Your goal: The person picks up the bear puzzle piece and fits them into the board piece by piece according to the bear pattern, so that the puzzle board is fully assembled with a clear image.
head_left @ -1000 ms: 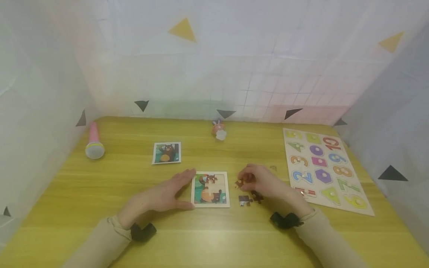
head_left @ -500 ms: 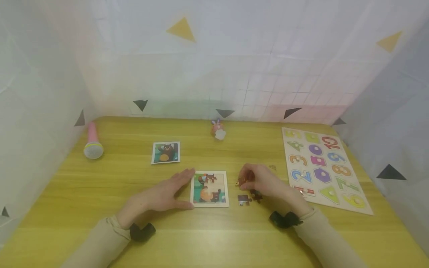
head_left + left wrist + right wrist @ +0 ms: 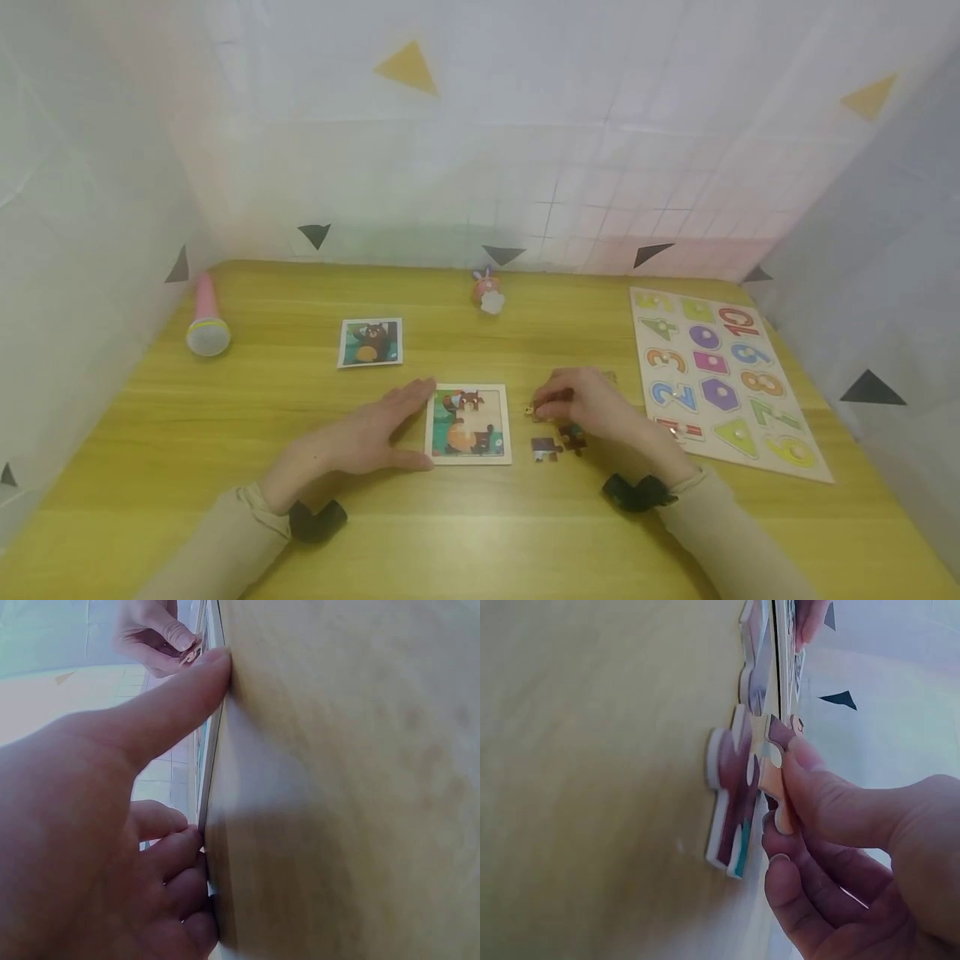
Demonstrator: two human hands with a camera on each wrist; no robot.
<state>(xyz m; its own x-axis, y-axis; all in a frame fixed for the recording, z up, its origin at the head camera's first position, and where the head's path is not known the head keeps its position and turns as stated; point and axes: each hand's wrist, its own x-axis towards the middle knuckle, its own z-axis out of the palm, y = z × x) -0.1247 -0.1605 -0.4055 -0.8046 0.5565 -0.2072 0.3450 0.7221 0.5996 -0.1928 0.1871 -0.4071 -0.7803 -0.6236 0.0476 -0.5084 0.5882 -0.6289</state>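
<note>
My left hand (image 3: 367, 437) lies at the left edge of a square jigsaw board (image 3: 491, 412), thumb and fingers spread along its side and touching it. The board bears a partly filled bear picture with a bare pale area at right. Beside the board, my right hand (image 3: 585, 406) pinches a brown-and-orange puzzle piece (image 3: 770, 780) between thumb and fingers, just above the table; the fingers hide much of it in the head view. Near that hand lie two loose dark pieces, one puzzle piece (image 3: 546, 450) nearer the board and another puzzle piece (image 3: 573, 439) partly under the hand.
A bear picture card (image 3: 371, 342) lies behind the left hand. A pink toy microphone (image 3: 207, 321) stands far left, a small pink bunny-eared toy (image 3: 487, 290) at the back. A number-and-shape board (image 3: 787, 400) lies to the right. A small pale item (image 3: 611, 377) sits behind the right hand.
The puzzle piece has turned in my right fingers and now shows less of its face. The right hand has barely shifted; the left hand keeps its place at the board.
</note>
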